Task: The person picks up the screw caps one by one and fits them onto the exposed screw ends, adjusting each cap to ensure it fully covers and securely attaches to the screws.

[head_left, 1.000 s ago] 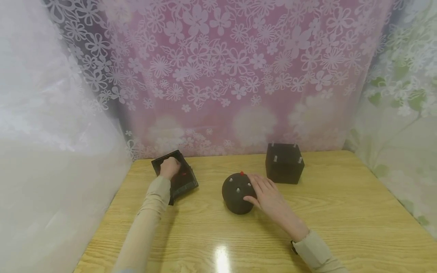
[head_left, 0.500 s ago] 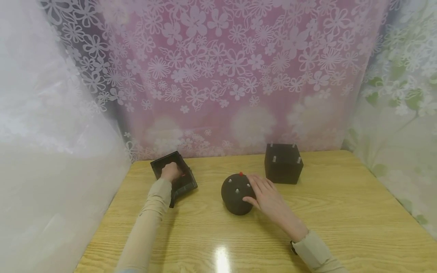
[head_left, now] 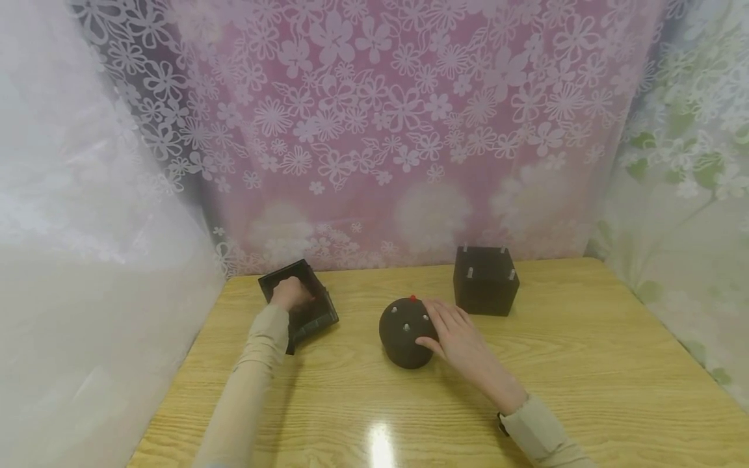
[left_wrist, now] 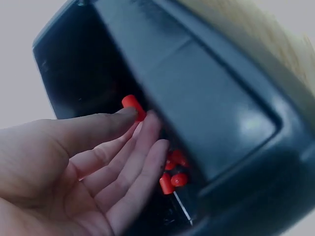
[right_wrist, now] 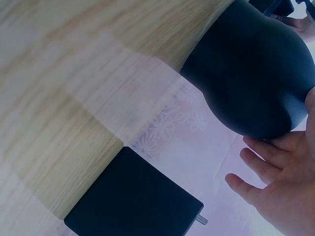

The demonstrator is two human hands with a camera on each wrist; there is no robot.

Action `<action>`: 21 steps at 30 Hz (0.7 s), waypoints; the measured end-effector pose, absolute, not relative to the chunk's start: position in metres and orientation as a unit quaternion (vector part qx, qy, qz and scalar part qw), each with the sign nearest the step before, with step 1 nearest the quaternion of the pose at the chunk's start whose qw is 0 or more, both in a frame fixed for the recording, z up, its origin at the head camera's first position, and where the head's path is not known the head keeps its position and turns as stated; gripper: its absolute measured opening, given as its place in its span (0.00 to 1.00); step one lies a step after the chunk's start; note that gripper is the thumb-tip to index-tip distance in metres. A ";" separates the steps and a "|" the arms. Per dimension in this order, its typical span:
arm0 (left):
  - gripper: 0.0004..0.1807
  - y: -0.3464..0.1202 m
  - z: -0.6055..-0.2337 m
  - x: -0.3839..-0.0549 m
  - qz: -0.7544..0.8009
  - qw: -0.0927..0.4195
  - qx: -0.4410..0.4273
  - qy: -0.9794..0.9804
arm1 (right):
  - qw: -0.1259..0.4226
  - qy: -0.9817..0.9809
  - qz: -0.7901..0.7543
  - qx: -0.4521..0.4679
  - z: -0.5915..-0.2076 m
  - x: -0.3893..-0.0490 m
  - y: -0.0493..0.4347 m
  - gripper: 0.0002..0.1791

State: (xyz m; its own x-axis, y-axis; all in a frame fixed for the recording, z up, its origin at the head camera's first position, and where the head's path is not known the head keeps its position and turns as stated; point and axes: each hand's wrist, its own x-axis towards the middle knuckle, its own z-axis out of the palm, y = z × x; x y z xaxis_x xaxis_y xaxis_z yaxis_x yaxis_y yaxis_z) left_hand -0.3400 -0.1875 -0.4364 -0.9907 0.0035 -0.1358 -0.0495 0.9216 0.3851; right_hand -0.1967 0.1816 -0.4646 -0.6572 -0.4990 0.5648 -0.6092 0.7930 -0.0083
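Observation:
My left hand (head_left: pixel 289 294) reaches down into a black tray (head_left: pixel 320 322) at the table's back left. In the left wrist view its thumb and index finger pinch a small red-headed pin (left_wrist: pixel 132 106); the pin's lower end is hidden by the fingers. Several more red-headed pins (left_wrist: pixel 172 179) lie in the tray beside the fingertips, one showing its thin metal shaft. My right hand (head_left: pixel 465 341) rests with extended fingers and thumb against the right side of a black dome-topped block (head_left: pixel 404 344). Pale pegs and one red head (head_left: pixel 413 298) stick out of the dome.
A black box (head_left: pixel 486 291) with several pale pegs on top stands at the back right, behind my right hand. The wooden table (head_left: pixel 351 416) ends at a pink floral curtain (head_left: pixel 363 143), with pale sheeting on both sides.
My left hand has shifted slightly within the tray, lower and then a little left, and its forearm has drifted left. My right hand stays on the domed block.

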 end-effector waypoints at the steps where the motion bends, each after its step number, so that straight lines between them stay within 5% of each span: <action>1: 0.15 -0.189 -0.434 -0.339 0.206 0.074 -0.010 0.976 | 0.278 -0.905 0.100 0.307 -0.465 -0.197 0.181 0.47; 21: 0.12 -0.194 -0.415 -0.317 0.338 0.108 0.012 0.935 | 0.258 -0.912 0.110 0.301 -0.464 -0.196 0.182 0.45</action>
State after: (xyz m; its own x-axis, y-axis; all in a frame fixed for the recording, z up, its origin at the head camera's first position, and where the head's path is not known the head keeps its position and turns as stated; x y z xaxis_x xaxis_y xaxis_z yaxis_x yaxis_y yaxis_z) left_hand -0.3168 -0.1939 -0.4148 -0.9764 0.0954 -0.1940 -0.0507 0.7713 0.6345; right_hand -0.1956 0.1821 -0.4636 -0.6862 -0.4917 0.5360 -0.6047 0.7952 -0.0447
